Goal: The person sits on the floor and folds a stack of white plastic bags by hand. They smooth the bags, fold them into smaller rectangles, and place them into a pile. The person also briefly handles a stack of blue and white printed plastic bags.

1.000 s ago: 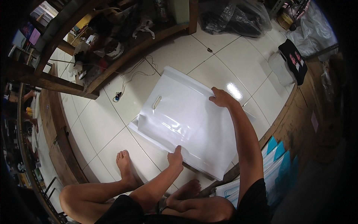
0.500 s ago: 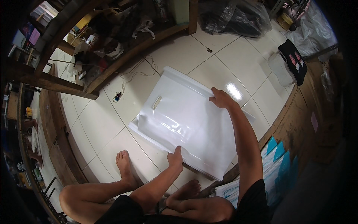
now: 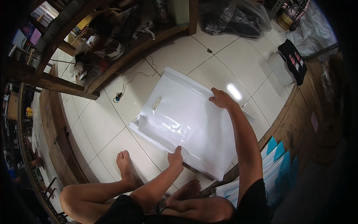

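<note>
Overhead glare on tiles (image 3: 234,91); dark, bent fisheye rim.

A white plastic bag (image 3: 186,119) with a slot handle lies flat on the tiles. Blue-and-white packs (image 3: 274,160) lean at right. Black bag (image 3: 231,16) sits at the top.

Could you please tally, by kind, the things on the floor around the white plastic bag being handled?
White plastic bag, held by left hand and right hand: 1
Black bag: 1
Bare feet: 2
Cable: 1
Total: 5
</note>
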Motion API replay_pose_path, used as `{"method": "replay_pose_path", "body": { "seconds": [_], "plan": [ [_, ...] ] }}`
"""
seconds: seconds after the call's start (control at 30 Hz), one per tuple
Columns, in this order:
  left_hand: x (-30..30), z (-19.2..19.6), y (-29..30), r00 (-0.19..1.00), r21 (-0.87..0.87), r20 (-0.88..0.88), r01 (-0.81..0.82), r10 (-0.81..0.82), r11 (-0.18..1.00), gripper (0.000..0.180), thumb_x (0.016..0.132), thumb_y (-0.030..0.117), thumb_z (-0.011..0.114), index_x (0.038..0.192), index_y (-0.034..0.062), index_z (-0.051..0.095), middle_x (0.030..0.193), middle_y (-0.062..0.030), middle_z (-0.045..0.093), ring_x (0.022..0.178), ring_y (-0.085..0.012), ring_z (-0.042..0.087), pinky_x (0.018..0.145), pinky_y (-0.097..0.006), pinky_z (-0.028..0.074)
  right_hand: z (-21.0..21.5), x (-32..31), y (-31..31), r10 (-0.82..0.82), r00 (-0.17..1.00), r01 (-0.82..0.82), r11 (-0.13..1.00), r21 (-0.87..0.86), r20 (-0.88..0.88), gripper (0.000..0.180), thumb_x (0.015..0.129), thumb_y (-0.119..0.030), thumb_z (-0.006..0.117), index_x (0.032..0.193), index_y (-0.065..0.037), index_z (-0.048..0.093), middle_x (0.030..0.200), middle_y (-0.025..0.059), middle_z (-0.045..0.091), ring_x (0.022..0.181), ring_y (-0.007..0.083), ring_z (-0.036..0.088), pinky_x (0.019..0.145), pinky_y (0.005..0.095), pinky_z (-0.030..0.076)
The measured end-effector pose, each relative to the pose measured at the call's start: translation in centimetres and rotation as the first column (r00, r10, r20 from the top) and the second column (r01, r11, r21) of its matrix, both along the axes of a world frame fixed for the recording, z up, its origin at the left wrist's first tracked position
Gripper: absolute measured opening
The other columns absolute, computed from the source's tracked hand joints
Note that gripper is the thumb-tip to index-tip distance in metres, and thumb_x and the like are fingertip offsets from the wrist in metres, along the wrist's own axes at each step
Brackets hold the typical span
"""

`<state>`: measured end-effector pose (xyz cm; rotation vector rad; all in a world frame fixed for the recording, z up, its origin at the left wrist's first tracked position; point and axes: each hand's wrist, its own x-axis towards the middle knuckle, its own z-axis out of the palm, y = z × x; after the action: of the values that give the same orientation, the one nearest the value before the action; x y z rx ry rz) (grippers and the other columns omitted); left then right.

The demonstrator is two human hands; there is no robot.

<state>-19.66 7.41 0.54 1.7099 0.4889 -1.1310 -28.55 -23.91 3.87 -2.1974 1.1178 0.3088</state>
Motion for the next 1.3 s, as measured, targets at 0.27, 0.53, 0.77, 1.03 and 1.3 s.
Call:
{"method": "replay_pose_path", "body": {
  "seconds": [0.27,0.53,0.77,1.03,1.3],
  "plan": [
    [0.0,-0.3,0.1,1.0,0.012,0.005,0.014,-0.014,1.0,0.043,0.085,0.019,0.062,0.116,-0.0071,0.05,0.109,-0.0149,0.058,0.096,-0.0239,0.055,0.083,-0.034,0.043,0.0,0.0,0.0,0.001,1.0,-0.001,1.0,0.004,-0.007,0.038,0.088,-0.029,0.055,0.111,0.0,0.044,0.109,0.024,0.058,0.103,0.0376,0.056,0.085,0.0448,0.045],
    [0.0,-0.7,0.2,1.0,0.005,0.005,0.008,-0.008,1.0,0.043,0.084,0.019,0.061,0.117,-0.0069,0.05,0.111,-0.0144,0.058,0.097,-0.0242,0.055,0.084,-0.034,0.043,0.4,0.1,0.2,-0.016,1.0,0.016,1.0,0.001,0.0,0.035,0.087,-0.028,0.055,0.105,0.0,0.045,0.105,0.0229,0.059,0.101,0.0376,0.056,0.085,0.0448,0.045],
    [-0.1,-1.1,0.4,0.999,-0.024,0.031,0.007,-0.006,1.0,0.043,0.084,0.019,0.061,0.116,-0.0071,0.051,0.11,-0.0149,0.059,0.097,-0.024,0.056,0.084,-0.034,0.043,0.5,0.2,0.2,-0.018,1.0,0.018,1.0,0.003,0.002,0.034,0.087,-0.027,0.055,0.104,0.0,0.046,0.106,0.0224,0.059,0.102,0.0372,0.056,0.085,0.0442,0.045],
    [0.0,-0.2,0.0,1.0,0.022,0.005,0.008,-0.008,1.0,0.042,0.085,0.018,0.061,0.117,-0.0067,0.051,0.11,-0.014,0.059,0.097,-0.0235,0.056,0.084,-0.034,0.044,0.1,0.1,0.1,-0.023,1.0,0.023,1.0,-0.008,0.005,0.035,0.087,-0.027,0.056,0.107,0.001,0.046,0.105,0.0228,0.06,0.102,0.0373,0.056,0.085,0.0441,0.045],
    [0.1,-0.3,0.0,1.0,0.031,0.001,0.007,-0.007,1.0,0.041,0.085,0.018,0.061,0.117,-0.0058,0.051,0.11,-0.0141,0.059,0.096,-0.0233,0.056,0.084,-0.034,0.044,0.3,0.3,0.1,-0.026,0.999,0.026,1.0,0.01,-0.023,0.036,0.087,-0.027,0.055,0.109,0.001,0.046,0.107,0.023,0.059,0.104,0.0373,0.056,0.086,0.0442,0.045]
  ]
}}
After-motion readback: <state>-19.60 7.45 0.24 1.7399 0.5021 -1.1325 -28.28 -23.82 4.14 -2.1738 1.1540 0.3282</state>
